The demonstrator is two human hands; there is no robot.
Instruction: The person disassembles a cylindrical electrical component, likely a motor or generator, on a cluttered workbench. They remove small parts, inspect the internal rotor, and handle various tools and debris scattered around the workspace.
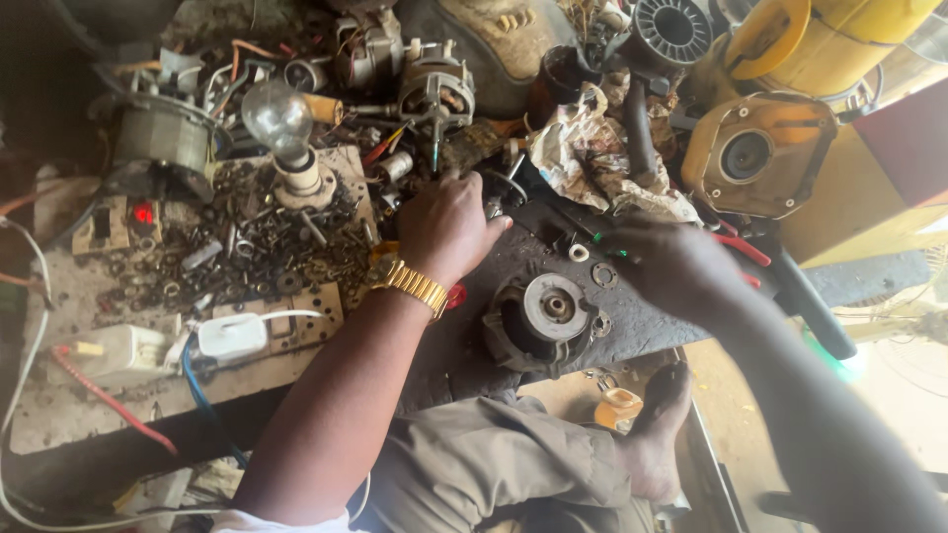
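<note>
Left hand (446, 229) fingers curl into hidden clutter; right hand (671, 266), blurred, grips a green-handled tool (604, 242).

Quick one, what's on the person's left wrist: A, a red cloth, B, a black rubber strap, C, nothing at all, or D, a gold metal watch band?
D: a gold link watch band circles the wrist just behind the left hand, which reaches among the small metal parts on the bench.
</note>
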